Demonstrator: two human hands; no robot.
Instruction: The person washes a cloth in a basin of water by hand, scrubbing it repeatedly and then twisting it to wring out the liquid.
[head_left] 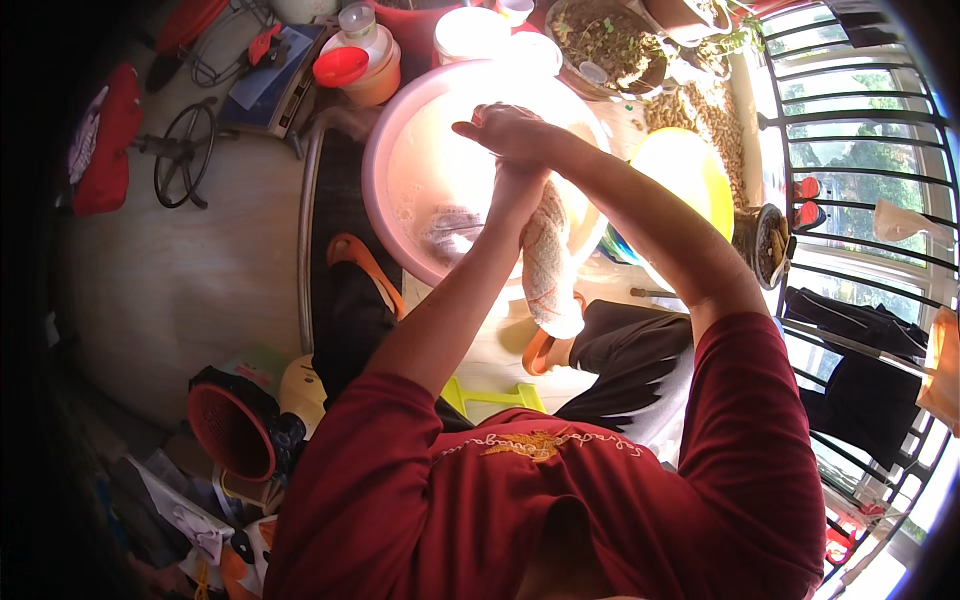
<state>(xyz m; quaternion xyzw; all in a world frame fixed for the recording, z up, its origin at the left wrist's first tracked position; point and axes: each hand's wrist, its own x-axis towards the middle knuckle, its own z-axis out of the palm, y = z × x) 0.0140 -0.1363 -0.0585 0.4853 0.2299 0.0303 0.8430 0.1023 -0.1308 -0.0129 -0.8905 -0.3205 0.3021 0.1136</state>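
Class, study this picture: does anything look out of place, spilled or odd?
Possibly: small brown pieces lie loose near the window, uncontained; whether spilled or spread deliberately, I cannot tell. The twisted cloth also looks odd: in this view its lower end extends past the near rim of the pink basin.

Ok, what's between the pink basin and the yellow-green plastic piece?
In the head view: the lower end of the twisted cloth, a foot in an orange slipper, and pale floor.
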